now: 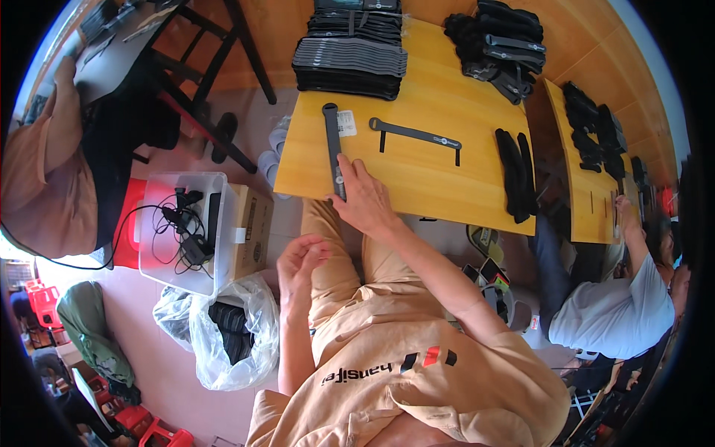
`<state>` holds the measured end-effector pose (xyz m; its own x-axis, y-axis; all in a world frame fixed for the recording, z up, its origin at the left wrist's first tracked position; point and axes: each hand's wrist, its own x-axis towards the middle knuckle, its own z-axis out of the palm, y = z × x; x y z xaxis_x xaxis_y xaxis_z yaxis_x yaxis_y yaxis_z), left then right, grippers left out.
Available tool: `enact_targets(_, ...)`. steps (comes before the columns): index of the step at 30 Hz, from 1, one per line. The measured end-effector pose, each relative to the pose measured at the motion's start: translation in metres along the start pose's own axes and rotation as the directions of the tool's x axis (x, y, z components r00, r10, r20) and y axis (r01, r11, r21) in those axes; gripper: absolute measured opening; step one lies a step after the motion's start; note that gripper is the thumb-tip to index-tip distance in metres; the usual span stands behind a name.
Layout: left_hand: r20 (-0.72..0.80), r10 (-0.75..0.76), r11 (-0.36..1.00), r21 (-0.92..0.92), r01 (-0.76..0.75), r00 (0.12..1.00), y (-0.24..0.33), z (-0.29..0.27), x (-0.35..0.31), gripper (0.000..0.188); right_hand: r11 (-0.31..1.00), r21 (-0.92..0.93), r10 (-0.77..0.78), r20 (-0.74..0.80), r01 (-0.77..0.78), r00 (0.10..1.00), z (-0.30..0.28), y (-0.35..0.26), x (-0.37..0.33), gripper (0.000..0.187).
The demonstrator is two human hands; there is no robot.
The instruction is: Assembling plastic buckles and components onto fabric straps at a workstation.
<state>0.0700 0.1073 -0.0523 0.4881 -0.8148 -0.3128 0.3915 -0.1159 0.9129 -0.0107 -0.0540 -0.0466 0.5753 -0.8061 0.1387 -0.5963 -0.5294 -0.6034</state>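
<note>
My right hand (365, 195) is at the table's near left edge, with its fingers and thumb closed on the lower part of a dark grey strap (332, 138). The strap has a rounded looped end at the top and lies beside a small white label (346, 123). Over my lap, my left hand (302, 262) hovers with its fingers loosely bent and nothing visible in them. A second grey strap (417, 134) lies across the yellow table (439, 182), near two short black slots or strips. Black straps (515, 175) lie at the table's right edge.
Stacks of grey and black straps (348, 59) stand at the back left, and a pile of straps (499, 48) at the back right. Left of me are a clear bin (153, 257) with cables, a cardboard box (255, 235) and a plastic bag (257, 365). Other people sit on both sides.
</note>
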Motion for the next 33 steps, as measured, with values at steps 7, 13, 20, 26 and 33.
enact_targets(7, 0.012, -0.072, 0.993, -0.096, 0.073, 0.997, -0.007, 0.021, 0.031, 0.031, 0.674, 0.626, 0.217, 0.339, -0.392, 0.915, -0.027, 0.033, -0.021, 0.046)
enact_targets(13, 0.189, -0.154, 0.965, -0.180, 0.188, 0.970, -0.010, 0.051, 0.042, 0.028, 0.566, 0.769, 0.067, 0.316, -0.297, 0.946, -0.046, 0.031, -0.072, 0.049)
enact_targets(20, 0.217, -0.086, 0.947, -0.285, 0.147, 0.972, -0.015, 0.064, 0.037, 0.020, 0.579, 0.800, -0.007, 0.201, -0.160, 0.980, -0.049, 0.046, -0.087, 0.042)
enact_targets(26, 0.245, -0.070, 0.985, -0.133, 0.105, 0.967, -0.013, 0.073, 0.035, 0.022, 0.750, 0.647, 0.066, 0.135, -0.138, 0.989, -0.072, 0.045, -0.090, 0.021)
enact_targets(33, 0.249, -0.074, 0.977, -0.176, 0.120, 0.966, -0.016, 0.081, 0.030, 0.025, 0.806, 0.581, 0.101, 0.056, -0.115, 0.993, -0.075, 0.039, -0.090, 0.015)
